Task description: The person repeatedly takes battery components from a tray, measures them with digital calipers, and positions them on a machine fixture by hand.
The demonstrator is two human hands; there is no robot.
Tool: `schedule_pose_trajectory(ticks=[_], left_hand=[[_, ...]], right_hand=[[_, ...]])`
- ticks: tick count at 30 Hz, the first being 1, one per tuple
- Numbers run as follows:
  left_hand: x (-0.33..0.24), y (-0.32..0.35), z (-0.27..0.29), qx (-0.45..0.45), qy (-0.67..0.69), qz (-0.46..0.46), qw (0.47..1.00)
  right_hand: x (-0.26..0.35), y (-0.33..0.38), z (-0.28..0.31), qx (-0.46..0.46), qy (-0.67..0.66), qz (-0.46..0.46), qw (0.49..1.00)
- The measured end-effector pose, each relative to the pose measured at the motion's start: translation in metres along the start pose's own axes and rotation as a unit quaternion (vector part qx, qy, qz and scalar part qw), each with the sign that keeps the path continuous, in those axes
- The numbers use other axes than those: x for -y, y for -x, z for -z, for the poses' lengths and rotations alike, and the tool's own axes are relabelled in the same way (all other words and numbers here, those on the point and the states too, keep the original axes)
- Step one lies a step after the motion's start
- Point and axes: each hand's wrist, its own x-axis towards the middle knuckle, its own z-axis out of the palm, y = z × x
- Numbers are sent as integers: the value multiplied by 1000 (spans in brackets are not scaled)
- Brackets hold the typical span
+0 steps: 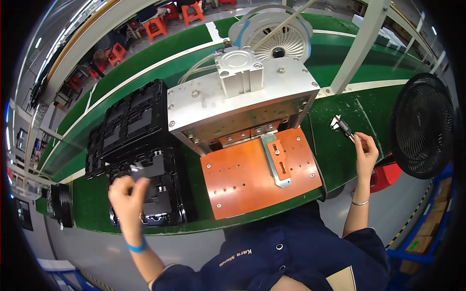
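Note:
My left hand (127, 199), a blue band at its wrist, is over the near black plastic tray (170, 213). Its thumb and fingers are curled together. A small shiny, blurred piece (138, 170) shows just beyond the fingertips, too smeared to name. On the right, my right hand (366, 151) pinches the near end of a digital caliper (345, 128), whose silver jaws point away over the green bench. Between the hands, a metal press (204, 104) has an orange base plate (233, 194) in front. A grey metal guide with an orange slotted strip (279, 157) is fixed on the plate.
More black trays (138, 114) are stacked behind the near one. A round black fan (420, 126) stands at the right, near a red stool (386, 177). A white-and-blue fan (276, 39) is behind the press, beside a slanting metal post (359, 48).

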Motion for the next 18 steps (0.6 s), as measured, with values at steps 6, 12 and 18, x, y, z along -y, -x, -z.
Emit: schedule_pose_trajectory(ticks=[6, 12, 18], left_hand=[[-132, 29, -87, 68, 75, -153, 983], [-140, 35, -87, 108, 129, -110, 979], [-123, 44, -89, 196, 166, -189, 948]], right_hand=[[125, 7, -50, 219, -52, 200, 953], [152, 22, -85, 376, -45, 307, 873], [158, 19, -115, 405, -1, 347, 846]])
